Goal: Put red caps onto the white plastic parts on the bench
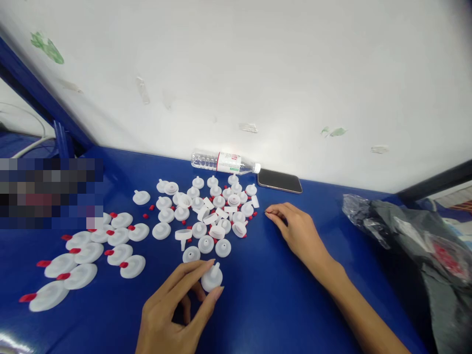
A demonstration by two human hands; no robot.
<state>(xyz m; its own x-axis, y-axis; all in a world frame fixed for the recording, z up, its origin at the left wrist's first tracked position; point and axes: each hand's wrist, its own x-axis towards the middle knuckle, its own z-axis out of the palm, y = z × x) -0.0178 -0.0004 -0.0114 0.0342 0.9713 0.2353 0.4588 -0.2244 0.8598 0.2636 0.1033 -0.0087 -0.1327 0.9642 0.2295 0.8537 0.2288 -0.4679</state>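
At the bottom centre my left hand [177,307] has its thumb and fingers around the rim of a white disc with a spout [211,279]. Beyond it lies a loose pile of white spouted discs [199,230], some upright and some tipped over, with small red caps [254,214] scattered among them. To the left, several white discs with red caps on their spouts [88,252] lie in slanting rows. My right hand [295,226] rests on the blue table right of the pile, thumb and fingertips pressed together; whatever they may hold is too small to make out.
A clear bottle [225,162] lies on its side behind the pile, beside a dark phone [279,181]. Grey plastic bags [416,246] with red pieces inside are at the right. A pale wall [236,73] backs the blue table [265,305]. Blurred blocks cover the far left.
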